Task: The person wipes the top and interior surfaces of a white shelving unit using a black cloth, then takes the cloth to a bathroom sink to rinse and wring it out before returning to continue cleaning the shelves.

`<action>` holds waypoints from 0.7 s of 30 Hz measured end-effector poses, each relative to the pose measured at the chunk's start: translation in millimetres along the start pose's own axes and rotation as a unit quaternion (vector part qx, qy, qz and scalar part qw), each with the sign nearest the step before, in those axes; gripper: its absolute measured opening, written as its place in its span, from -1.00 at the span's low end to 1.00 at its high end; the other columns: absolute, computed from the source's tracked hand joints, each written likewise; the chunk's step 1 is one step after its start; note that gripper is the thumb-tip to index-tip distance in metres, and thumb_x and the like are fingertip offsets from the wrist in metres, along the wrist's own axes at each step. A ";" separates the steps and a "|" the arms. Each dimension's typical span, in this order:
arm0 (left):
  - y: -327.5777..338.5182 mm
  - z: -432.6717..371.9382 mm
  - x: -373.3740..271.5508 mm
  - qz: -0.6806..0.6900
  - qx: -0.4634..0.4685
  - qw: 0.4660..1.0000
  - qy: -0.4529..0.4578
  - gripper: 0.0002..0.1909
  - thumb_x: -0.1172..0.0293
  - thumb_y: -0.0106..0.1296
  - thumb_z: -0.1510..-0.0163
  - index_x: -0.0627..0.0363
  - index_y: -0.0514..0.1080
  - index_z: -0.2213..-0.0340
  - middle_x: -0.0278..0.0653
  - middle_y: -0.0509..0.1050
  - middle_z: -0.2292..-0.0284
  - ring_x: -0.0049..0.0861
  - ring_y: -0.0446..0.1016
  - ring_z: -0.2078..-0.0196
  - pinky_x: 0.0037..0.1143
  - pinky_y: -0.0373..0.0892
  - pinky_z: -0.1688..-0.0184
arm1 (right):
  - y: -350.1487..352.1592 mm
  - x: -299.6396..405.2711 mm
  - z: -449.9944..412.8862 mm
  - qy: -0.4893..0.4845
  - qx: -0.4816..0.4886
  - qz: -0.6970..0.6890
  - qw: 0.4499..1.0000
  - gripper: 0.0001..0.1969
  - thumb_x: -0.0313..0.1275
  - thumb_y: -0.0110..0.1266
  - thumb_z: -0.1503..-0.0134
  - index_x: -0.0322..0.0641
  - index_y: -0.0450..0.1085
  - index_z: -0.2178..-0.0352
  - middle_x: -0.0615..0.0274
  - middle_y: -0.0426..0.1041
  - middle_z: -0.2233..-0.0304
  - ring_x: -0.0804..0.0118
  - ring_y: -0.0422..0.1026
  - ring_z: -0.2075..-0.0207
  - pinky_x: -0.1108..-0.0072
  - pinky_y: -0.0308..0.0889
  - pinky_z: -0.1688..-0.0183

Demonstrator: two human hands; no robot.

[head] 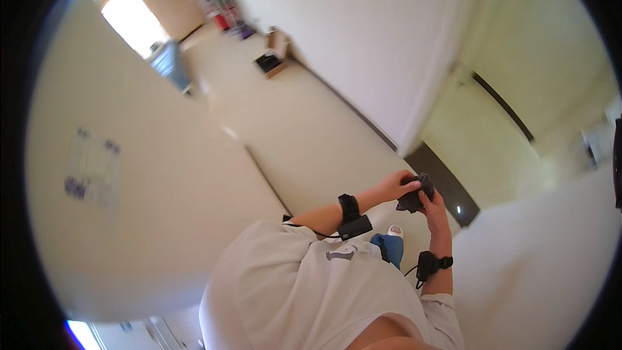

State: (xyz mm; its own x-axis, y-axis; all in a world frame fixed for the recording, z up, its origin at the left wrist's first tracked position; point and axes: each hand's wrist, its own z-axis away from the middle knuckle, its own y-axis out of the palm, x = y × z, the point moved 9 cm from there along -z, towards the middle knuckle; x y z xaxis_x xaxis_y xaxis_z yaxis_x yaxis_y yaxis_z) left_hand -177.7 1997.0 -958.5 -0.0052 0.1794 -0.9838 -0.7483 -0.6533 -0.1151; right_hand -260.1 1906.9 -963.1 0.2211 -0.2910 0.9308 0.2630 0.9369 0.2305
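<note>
A crumpled dark grey cloth (414,199) is held between my two hands, out in front of my body. My left hand (404,184) grips its upper left part, thumb lying across the top. From the lower right, my right hand (434,204) pinches the same cloth with the thumb against it. Folds hide some of the fingers. Each forearm wears a black strap with a small device: the left one (354,223) is near the wrist, and the right one (430,266) is farther down the forearm.
A doorway with a dark threshold (444,184) lies just right of my hands. Beige corridor floor (286,121) runs to the upper left between walls. An open cardboard box (273,61) stands by the far wall. A printed sheet (95,170) hangs on the left wall.
</note>
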 end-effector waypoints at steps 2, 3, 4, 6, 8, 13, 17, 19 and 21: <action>-63.2 13.1 3.6 -0.002 -0.132 0.991 0.017 -0.60 0.20 -0.02 0.00 0.22 0.28 0.20 -0.21 0.40 0.33 -0.53 0.38 0.33 -0.54 0.33 0.28 | 28.4 4.4 -44.8 0.080 0.051 -0.062 0.994 -0.62 -0.30 -0.02 -0.04 -0.23 0.20 0.12 0.19 0.34 0.22 0.33 0.38 0.25 0.52 0.34 0.27; -96.5 28.0 3.2 -0.011 -0.215 0.976 0.036 -0.59 0.21 -0.01 0.00 0.20 0.26 0.17 -0.20 0.38 0.29 -0.54 0.38 0.30 -0.55 0.33 0.26 | 46.6 11.4 -64.4 0.088 0.097 -0.046 0.990 -0.62 -0.30 -0.02 -0.04 -0.23 0.20 0.12 0.19 0.34 0.22 0.33 0.38 0.25 0.52 0.34 0.27; -126.1 34.8 -2.3 -0.014 -0.254 0.967 0.027 -0.61 0.25 -0.02 -0.01 0.18 0.25 0.15 -0.22 0.36 0.26 -0.56 0.38 0.28 -0.56 0.33 0.27 | 62.0 29.9 -87.0 0.095 0.121 -0.101 0.983 -0.61 -0.30 -0.02 -0.04 -0.20 0.20 0.11 0.20 0.34 0.21 0.33 0.36 0.23 0.50 0.31 0.24; -124.4 91.6 27.3 -0.039 -0.357 0.933 0.004 -0.66 0.29 -0.03 -0.02 0.19 0.27 0.19 -0.25 0.38 0.29 -0.59 0.38 0.28 -0.55 0.33 0.26 | 54.2 3.0 -93.2 0.140 0.168 -0.153 0.964 -0.62 -0.31 -0.03 -0.05 -0.14 0.20 0.09 0.21 0.33 0.17 0.31 0.32 0.16 0.45 0.24 0.18; -117.4 164.1 52.4 -0.057 -0.466 0.883 -0.029 -0.72 0.34 -0.03 -0.01 0.19 0.31 0.24 -0.27 0.41 0.34 -0.62 0.38 0.29 -0.58 0.34 0.27 | 46.7 -11.1 -96.4 0.169 0.213 -0.133 0.953 -0.62 -0.32 -0.04 -0.05 -0.14 0.20 0.08 0.20 0.33 0.16 0.31 0.32 0.16 0.45 0.24 0.17; -80.7 355.3 26.8 -0.137 -0.759 0.629 -0.096 -0.82 0.38 0.03 0.04 0.19 0.38 0.38 -0.27 0.43 0.44 -0.59 0.43 0.41 -0.62 0.39 0.42 | 81.7 21.3 -118.5 0.213 0.326 -0.136 0.911 -0.62 -0.37 -0.04 -0.04 -0.22 0.19 0.09 0.17 0.32 0.14 0.27 0.32 0.13 0.46 0.29 0.19; -3.1 464.4 -48.4 -0.402 -0.786 0.384 -0.271 -0.75 0.38 0.02 0.08 0.24 0.32 0.34 -0.13 0.36 0.36 -0.27 0.33 0.29 -0.39 0.27 0.23 | 87.3 21.1 -121.1 0.254 0.377 -0.142 0.879 -0.63 -0.37 -0.08 -0.06 -0.23 0.19 0.08 0.18 0.31 0.12 0.27 0.30 0.10 0.46 0.25 0.11; 21.4 495.3 -84.9 -0.454 -0.793 0.277 -0.297 -0.72 0.39 -0.02 0.08 0.27 0.28 0.31 -0.05 0.31 0.30 -0.13 0.25 0.21 -0.34 0.18 0.13 | 81.1 11.6 -125.3 0.274 0.389 -0.132 0.869 -0.64 -0.37 -0.10 -0.07 -0.23 0.18 0.08 0.17 0.31 0.12 0.28 0.30 0.10 0.47 0.24 0.11; 42.6 550.4 -77.2 -0.469 -0.786 0.169 -0.366 -0.65 0.32 0.00 0.08 0.29 0.26 0.28 0.01 0.29 0.26 -0.10 0.22 0.16 -0.30 0.16 0.12 | 88.0 20.7 -116.8 0.285 0.412 -0.147 0.853 -0.63 -0.37 -0.10 -0.08 -0.23 0.17 0.07 0.17 0.31 0.13 0.29 0.31 0.11 0.48 0.25 0.12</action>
State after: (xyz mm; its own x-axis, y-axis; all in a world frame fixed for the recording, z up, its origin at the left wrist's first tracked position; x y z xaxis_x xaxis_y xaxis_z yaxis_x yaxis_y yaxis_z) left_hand -574.3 2360.2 -811.6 -0.8843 0.4132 -0.2175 0.4499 0.6293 -0.6337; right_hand -122.7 1960.6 -956.7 0.7421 -0.3641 0.5628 -0.3118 0.5558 0.7707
